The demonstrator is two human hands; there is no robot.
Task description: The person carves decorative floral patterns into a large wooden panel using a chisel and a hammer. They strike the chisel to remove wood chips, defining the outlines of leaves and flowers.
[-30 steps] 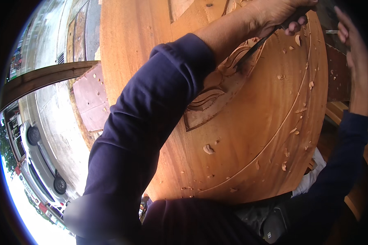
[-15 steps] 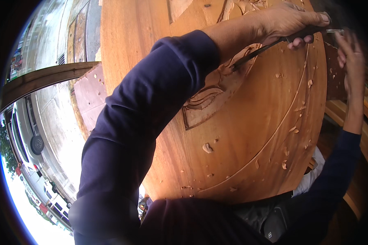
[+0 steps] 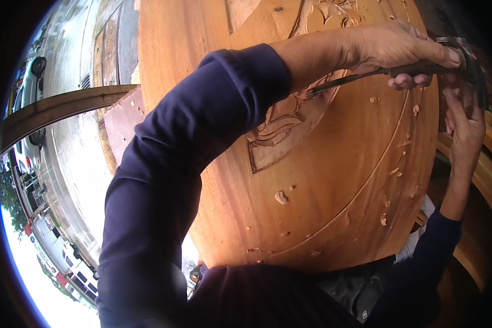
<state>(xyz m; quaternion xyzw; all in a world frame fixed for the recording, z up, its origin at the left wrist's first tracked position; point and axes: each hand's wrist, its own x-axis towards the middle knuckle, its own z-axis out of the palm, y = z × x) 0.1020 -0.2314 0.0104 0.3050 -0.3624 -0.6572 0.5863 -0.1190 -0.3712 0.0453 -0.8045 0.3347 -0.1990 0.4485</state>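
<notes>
My left hand (image 3: 405, 57) grips the dark handle of a long metal chisel (image 3: 345, 80), whose blade angles down-left to the carved leaf-like relief (image 3: 279, 131) in a broad, reddish-brown wooden panel (image 3: 333, 186). My left forearm in a navy sleeve crosses the panel and hides part of it. Beyond the panel’s right edge, my right hand (image 3: 461, 120) is raised below the handle’s end with its fingers loosely apart. A dark blurred shape (image 3: 474, 74) above these fingers is too smeared to make out.
Pale wood shavings (image 3: 281, 198) lie scattered on the panel. A pinkish worn board (image 3: 121, 123) shows under its left edge, and a dark wooden beam (image 3: 54, 106) runs leftward. Past that are pavement and parked cars (image 3: 27, 158). Stacked timber (image 3: 478, 169) lies at the right.
My left hand has moved down and right, tilting the chisel flatter. My right hand has dropped from above the handle’s end to below it.
</notes>
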